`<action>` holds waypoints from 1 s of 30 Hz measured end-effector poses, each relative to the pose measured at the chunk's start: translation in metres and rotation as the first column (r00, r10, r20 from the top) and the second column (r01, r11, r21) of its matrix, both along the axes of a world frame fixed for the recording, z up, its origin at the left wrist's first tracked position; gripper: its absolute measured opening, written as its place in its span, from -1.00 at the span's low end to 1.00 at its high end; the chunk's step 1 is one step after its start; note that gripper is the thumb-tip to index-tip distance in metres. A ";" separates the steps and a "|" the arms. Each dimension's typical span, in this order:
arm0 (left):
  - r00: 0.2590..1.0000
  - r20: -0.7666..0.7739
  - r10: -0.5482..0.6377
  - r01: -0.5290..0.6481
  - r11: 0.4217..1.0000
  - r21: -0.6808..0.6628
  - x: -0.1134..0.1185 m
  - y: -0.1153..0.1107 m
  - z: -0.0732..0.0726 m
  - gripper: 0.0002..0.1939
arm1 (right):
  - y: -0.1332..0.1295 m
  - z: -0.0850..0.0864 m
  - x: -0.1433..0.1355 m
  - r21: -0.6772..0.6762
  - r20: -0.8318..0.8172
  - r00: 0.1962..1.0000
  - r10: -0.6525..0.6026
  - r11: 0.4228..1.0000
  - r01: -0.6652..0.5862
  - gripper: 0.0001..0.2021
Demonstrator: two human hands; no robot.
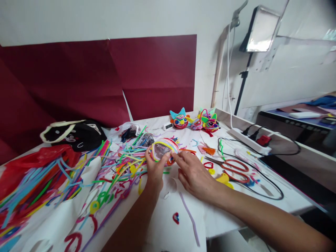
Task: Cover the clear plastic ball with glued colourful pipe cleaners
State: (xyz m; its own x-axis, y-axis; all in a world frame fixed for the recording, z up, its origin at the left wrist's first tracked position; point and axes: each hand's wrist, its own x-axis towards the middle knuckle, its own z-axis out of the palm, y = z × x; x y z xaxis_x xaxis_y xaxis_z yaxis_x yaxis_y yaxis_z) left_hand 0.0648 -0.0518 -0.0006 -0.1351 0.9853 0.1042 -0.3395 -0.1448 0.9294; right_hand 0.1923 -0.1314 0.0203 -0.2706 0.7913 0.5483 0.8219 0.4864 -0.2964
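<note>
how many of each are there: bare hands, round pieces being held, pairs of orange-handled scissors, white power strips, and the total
Hands: 2 (left hand, right hand)
Held round piece: 1
Orange-handled scissors: 1 pair
White power strip: 1
Total: 5

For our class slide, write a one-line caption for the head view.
The left hand holds a colourful-rimmed craft piece while the right hand works at its edge, orange-handled scissors lying nearby.
</note>
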 end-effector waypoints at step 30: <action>0.908 0.284 -0.308 0.313 0.949 0.029 0.001 -0.005 0.003 -0.37 | 0.005 -0.002 0.037 -0.075 -0.161 0.982 0.094 0.991 -0.108 -0.36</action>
State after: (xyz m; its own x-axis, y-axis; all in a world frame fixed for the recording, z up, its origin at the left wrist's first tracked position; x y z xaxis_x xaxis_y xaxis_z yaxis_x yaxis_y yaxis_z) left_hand 0.0659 -0.0571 0.0026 0.1567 0.9835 0.0905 -0.6123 0.0248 0.7902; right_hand 0.2293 -0.1266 0.0178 -0.2675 0.8088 0.5237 0.7101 0.5328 -0.4603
